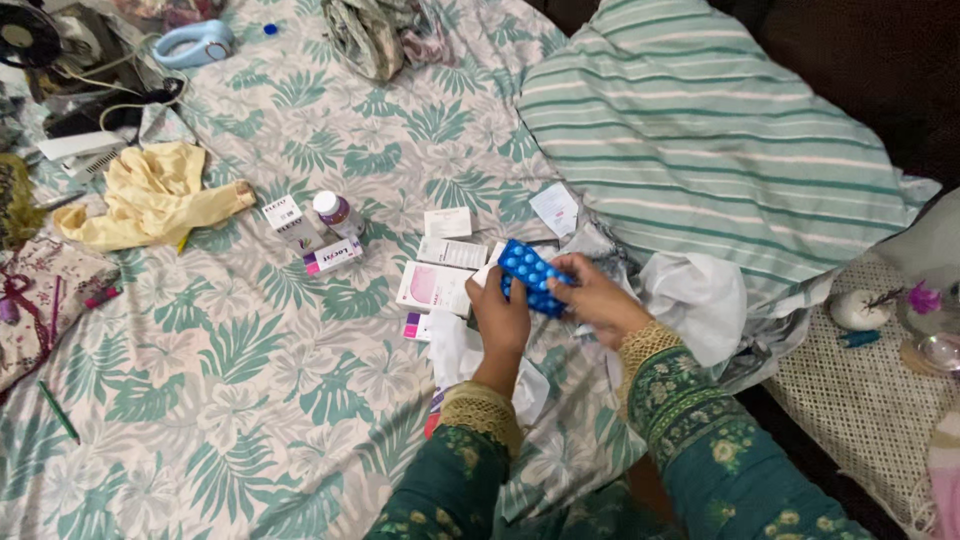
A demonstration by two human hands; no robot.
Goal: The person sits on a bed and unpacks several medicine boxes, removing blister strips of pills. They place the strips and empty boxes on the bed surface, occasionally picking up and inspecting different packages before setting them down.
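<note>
A blue blister strip of pills (528, 274) is held over the bed between both hands. My left hand (500, 318) grips its lower left edge, and my right hand (592, 296) pinches its right side. Just left of the hands lie several small medicine boxes, among them a white and pink box (434, 287) and a flat white box (451, 253). A small bottle with a white cap (336, 212) stands further left beside two more cartons (292, 222). White paper leaflets (452, 352) lie under my left wrist.
The bed has a leaf-print sheet (250, 370). A striped pillow (700, 130) lies at the right, with white cloth (700, 300) by it. A yellow cloth (150, 200), a green pencil (58, 410) and cables sit at the left. A side surface with small objects (870, 320) is at far right.
</note>
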